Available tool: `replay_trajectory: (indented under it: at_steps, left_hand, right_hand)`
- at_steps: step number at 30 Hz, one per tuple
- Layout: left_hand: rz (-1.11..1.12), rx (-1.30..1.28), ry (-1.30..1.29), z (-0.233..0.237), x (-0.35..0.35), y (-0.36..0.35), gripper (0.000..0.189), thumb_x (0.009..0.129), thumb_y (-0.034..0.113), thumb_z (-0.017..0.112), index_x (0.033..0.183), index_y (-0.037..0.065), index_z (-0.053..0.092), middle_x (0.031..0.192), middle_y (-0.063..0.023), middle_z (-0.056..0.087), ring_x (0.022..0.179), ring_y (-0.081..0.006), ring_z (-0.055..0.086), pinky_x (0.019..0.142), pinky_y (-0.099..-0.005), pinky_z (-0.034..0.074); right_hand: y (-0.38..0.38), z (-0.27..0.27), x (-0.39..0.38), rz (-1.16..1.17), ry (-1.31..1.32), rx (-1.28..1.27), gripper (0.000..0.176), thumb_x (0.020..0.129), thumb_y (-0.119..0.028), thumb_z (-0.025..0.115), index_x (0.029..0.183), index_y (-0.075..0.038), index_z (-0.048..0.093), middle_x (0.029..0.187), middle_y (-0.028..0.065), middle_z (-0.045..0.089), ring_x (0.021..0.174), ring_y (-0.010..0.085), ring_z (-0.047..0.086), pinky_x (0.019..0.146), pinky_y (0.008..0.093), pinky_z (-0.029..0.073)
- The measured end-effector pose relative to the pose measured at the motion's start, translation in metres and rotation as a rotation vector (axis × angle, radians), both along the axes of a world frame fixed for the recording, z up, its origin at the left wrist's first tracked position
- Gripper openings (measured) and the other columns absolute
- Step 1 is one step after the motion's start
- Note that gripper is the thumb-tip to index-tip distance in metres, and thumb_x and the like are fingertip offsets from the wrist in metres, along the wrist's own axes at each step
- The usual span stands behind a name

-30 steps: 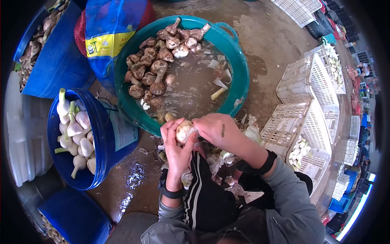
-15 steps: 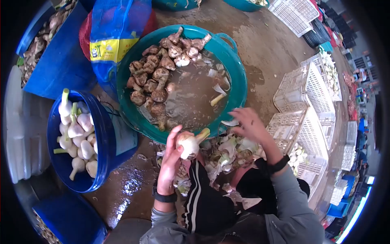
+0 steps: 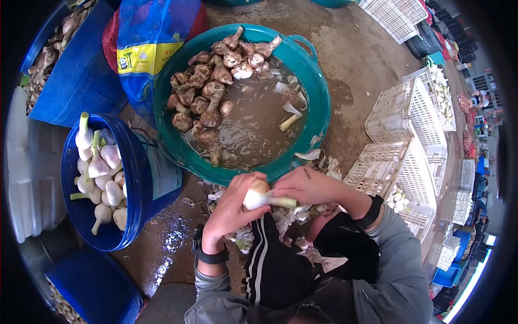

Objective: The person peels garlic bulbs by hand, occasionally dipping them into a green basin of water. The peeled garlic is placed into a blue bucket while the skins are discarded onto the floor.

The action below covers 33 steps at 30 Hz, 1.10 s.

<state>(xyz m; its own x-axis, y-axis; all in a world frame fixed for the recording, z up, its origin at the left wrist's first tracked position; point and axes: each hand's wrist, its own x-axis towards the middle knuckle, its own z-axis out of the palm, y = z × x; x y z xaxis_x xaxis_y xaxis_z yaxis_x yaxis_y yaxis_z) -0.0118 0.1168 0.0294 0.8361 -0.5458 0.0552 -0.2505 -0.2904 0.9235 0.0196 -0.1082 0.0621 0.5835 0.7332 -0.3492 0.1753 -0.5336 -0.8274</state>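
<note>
My left hand point(image 3: 233, 208) is wrapped round a white garlic bulb point(image 3: 254, 199) whose green stem points right. My right hand point(image 3: 305, 186) has its fingers pinched against the bulb by the stem. Both hands are just below the near rim of a green tub point(image 3: 322, 110). Inside the tub, muddy unpeeled bulbs point(image 3: 211, 116) are heaped at the left, and a loose stem piece point(image 3: 290, 122) lies at the right of the brown water. To the left, a blue bucket point(image 3: 141, 178) holds peeled white garlic point(image 3: 99, 166).
Peeled skins point(image 3: 297, 216) lie on the floor under my hands. White crates point(image 3: 402, 113) stand at the right, some with garlic. A blue mesh bag point(image 3: 143, 59) is behind the tub's left side. A large blue container point(image 3: 81, 81) with unpeeled bulbs stands at the upper left.
My right hand has moved left and down, from apart with spread fingers to pinching at the bulb. The bulb has turned in my left hand, so its stem now points right.
</note>
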Motion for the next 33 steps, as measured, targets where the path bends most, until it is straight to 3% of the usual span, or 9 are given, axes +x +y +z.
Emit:
replay_trajectory:
  at_steps: [4, 6, 9, 10, 11, 13, 15, 22, 33]
  left_hand:
    - [-0.113, -0.092, 0.097, -0.006, 0.002, 0.002, 0.058, 0.072, 0.015, 0.072, 0.121, 0.003, 0.044, 0.118, -0.0128, 0.05, 0.11, -0.0268, 0.048, 0.096, -0.036, 0.036]
    - [-0.118, -0.714, 0.768, -0.019, -0.005, 0.003, 0.068, 0.075, 0.01, 0.068, 0.133, 0.005, 0.034, 0.127, -0.0115, 0.045, 0.116, -0.0219, 0.044, 0.099, -0.0345, 0.035]
    - [0.111, -1.22, 0.838, -0.043, -0.028, -0.016, 0.08, 0.077, 0.005, 0.065, 0.143, 0.006, 0.02, 0.133, -0.0122, 0.039, 0.118, -0.0204, 0.043, 0.101, -0.0341, 0.033]
    - [0.357, -1.084, 0.92, -0.041, -0.031, -0.014, 0.091, 0.075, 0.001, 0.066, 0.146, 0.009, 0.011, 0.137, -0.0129, 0.036, 0.121, -0.0235, 0.04, 0.102, -0.0354, 0.032]
    - [0.512, -0.785, 0.391, -0.045, -0.028, -0.023, 0.083, 0.071, 0.001, 0.069, 0.142, 0.011, 0.027, 0.138, -0.012, 0.036, 0.124, -0.0256, 0.037, 0.103, -0.0377, 0.031]
    - [0.45, -0.16, -0.083, -0.016, -0.031, -0.012, 0.069, 0.069, 0.004, 0.072, 0.131, 0.01, 0.045, 0.137, -0.0111, 0.036, 0.125, -0.0269, 0.034, 0.105, -0.0394, 0.03]
    - [0.488, -0.078, -0.095, -0.009, -0.028, -0.015, 0.041, 0.075, 0.009, 0.07, 0.113, 0.007, 0.056, 0.136, -0.0114, 0.037, 0.124, -0.0264, 0.036, 0.105, -0.0402, 0.03]
    - [0.602, -1.247, 0.506, -0.01, -0.008, -0.045, 0.023, 0.091, 0.022, 0.054, 0.108, 0.008, 0.051, 0.117, -0.0082, 0.052, 0.125, -0.0274, 0.038, 0.106, -0.0445, 0.028]
    - [0.445, -1.414, 0.529, 0.048, 0.001, -0.048, 0.018, 0.092, 0.018, 0.052, 0.106, 0.007, 0.048, 0.1, -0.0039, 0.056, 0.113, -0.0212, 0.048, 0.101, -0.0366, 0.033]
  right_hand:
    - [-0.007, -0.017, -0.002, -0.072, 0.322, 0.093, 0.029, 0.093, -0.029, 0.051, 0.095, -0.002, 0.062, 0.074, 0.0052, 0.059, 0.07, 0.0105, 0.053, 0.066, 0.0285, 0.043]
    - [0.005, -0.017, -0.013, -0.277, 0.542, 0.244, 0.03, 0.094, -0.028, 0.05, 0.094, -0.002, 0.062, 0.077, 0.003, 0.059, 0.072, 0.0084, 0.052, 0.066, 0.0271, 0.044]
    - [0.021, -0.02, -0.023, -0.531, 0.779, 0.478, 0.027, 0.096, -0.025, 0.048, 0.095, -0.001, 0.061, 0.087, -0.001, 0.058, 0.076, 0.0049, 0.051, 0.068, 0.0227, 0.044]
    - [0.023, -0.021, -0.022, -0.572, 0.627, 0.468, 0.026, 0.096, -0.024, 0.047, 0.095, -0.002, 0.06, 0.086, -0.0016, 0.058, 0.075, 0.0046, 0.05, 0.067, 0.0226, 0.044]
    - [0.025, -0.022, -0.022, -0.611, 0.474, 0.45, 0.024, 0.096, -0.023, 0.047, 0.095, -0.002, 0.059, 0.085, -0.0022, 0.057, 0.074, 0.0044, 0.049, 0.066, 0.0225, 0.043]
    - [0.039, -0.026, -0.021, -0.678, 0.369, 0.523, 0.021, 0.095, -0.018, 0.047, 0.094, 0.0, 0.057, 0.079, 0.001, 0.056, 0.069, 0.0066, 0.05, 0.061, 0.0258, 0.043]
    - [0.047, -0.03, -0.022, -0.592, 0.024, 0.359, 0.018, 0.093, -0.014, 0.047, 0.093, 0.003, 0.054, 0.075, 0.008, 0.055, 0.066, 0.0116, 0.051, 0.059, 0.0303, 0.042]
    - [0.027, -0.003, -0.015, -0.36, -0.304, 0.27, 0.012, 0.086, -0.005, 0.048, 0.092, 0.004, 0.053, 0.078, 0.0203, 0.055, 0.071, 0.0377, 0.055, 0.064, 0.0391, 0.045]
    - [-0.003, 0.059, -0.036, -0.232, -0.613, 0.174, 0.022, 0.075, 0.004, 0.05, 0.096, 0.001, 0.056, 0.08, 0.017, 0.055, 0.075, 0.036, 0.056, 0.062, 0.0405, 0.045]
